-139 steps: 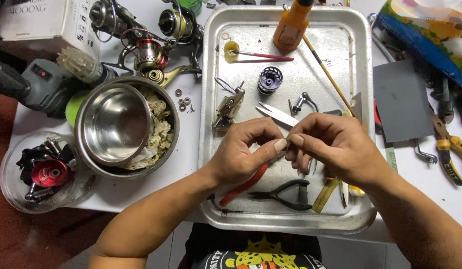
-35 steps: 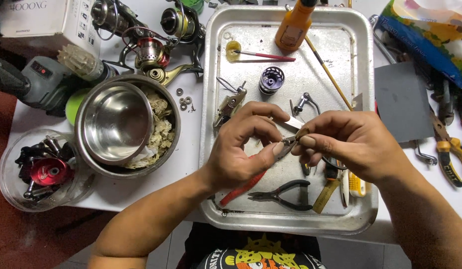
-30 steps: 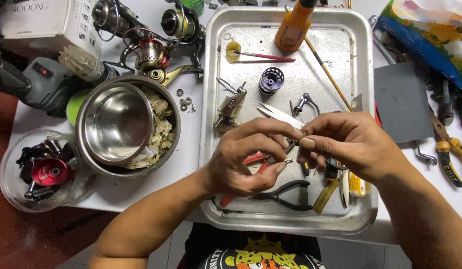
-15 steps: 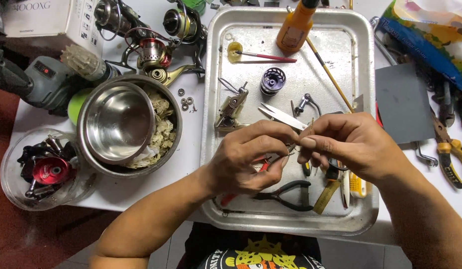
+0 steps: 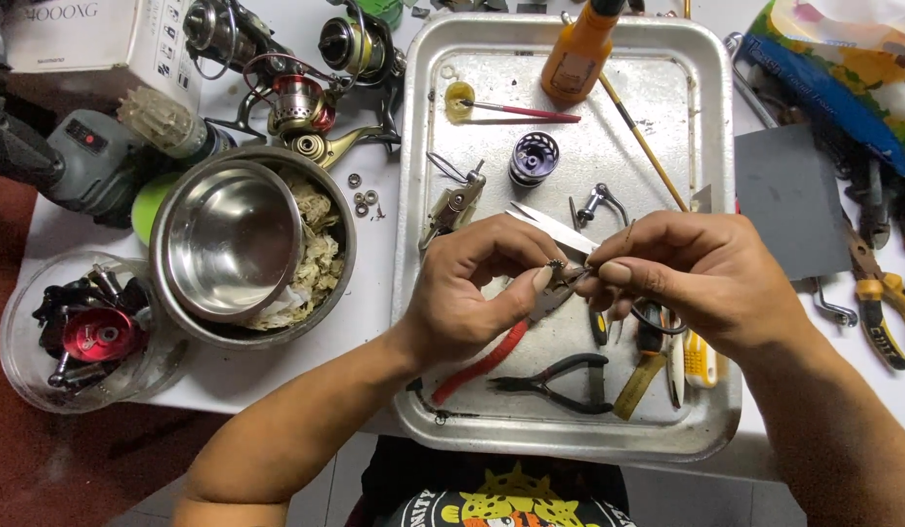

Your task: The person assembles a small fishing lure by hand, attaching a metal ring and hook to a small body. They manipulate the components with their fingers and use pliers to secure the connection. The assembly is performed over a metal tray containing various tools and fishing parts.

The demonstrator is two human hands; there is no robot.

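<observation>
Over the metal tray (image 5: pixel 711 88), my left hand (image 5: pixel 472 293) and my right hand (image 5: pixel 706 283) meet fingertip to fingertip. Between them they pinch a small dark metal part (image 5: pixel 562 270). The left hand also holds red-handled pliers (image 5: pixel 487 359), whose handle sticks out below the palm. Black pliers (image 5: pixel 555 381) lie on the tray just under my hands. Silver tweezers (image 5: pixel 550 226) lie behind my fingers.
On the tray are an orange bottle (image 5: pixel 579 49), a purple spool (image 5: pixel 534 158), a red-handled brush (image 5: pixel 516 109) and yellow-handled tools (image 5: pixel 701 356). Steel bowls (image 5: pixel 233 239), fishing reels (image 5: pixel 296 98), a clear tub of parts (image 5: pixel 77 332) stand left; pliers (image 5: pixel 877 303) and a grey pad (image 5: pixel 789 200) right.
My hands stay together over the tray. The left hand has taken up the red-handled pliers that lay under it, and the small part has shifted between my fingertips.
</observation>
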